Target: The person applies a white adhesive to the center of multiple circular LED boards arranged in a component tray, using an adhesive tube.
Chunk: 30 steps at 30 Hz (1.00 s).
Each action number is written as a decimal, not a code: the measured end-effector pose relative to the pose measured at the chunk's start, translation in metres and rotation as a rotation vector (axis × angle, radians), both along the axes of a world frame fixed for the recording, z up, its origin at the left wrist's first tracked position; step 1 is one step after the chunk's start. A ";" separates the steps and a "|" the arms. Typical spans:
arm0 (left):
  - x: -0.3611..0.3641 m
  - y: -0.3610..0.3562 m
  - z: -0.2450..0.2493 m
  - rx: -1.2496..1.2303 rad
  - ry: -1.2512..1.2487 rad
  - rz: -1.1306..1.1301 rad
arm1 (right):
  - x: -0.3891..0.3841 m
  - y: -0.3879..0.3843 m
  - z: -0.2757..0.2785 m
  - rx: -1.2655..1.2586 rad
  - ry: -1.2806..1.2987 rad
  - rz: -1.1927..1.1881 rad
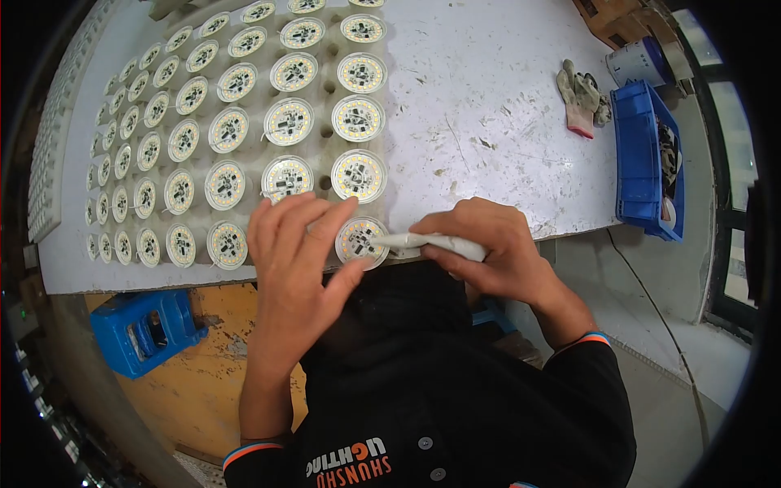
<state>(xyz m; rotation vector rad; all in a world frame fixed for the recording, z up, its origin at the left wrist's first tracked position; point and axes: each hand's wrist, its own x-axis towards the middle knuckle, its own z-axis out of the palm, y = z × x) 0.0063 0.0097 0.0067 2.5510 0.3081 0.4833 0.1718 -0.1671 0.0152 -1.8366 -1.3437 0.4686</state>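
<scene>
The right hand [511, 252] closes its fingers firmly round a white tool [443, 241] at the table's [488, 122] near edge — tip pointing left, long axis roughly along that edge — over a round lamp [355, 243]. The left hand [294, 260] reaches forward, fingers loosely spread.

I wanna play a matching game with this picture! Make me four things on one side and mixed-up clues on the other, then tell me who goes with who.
Things:
1. right hand
2. plastic stool
3. work gloves
4. round LED boards

Clues:
A. set out in rows, mostly at the picture's left
B. pale, with a red edge, lying on the table
C. gripping a white tool
D. blue, at the picture's lower left

Right pairs: 1-C, 2-D, 3-B, 4-A
</scene>
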 end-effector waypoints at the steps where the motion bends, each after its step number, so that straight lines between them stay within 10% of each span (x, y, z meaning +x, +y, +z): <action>1: 0.002 0.005 -0.002 0.018 -0.025 0.017 | 0.000 -0.001 0.001 -0.006 0.055 -0.028; 30: 0.073 0.037 -0.014 0.016 -0.037 -0.090 | 0.007 -0.013 -0.013 0.049 0.153 -0.116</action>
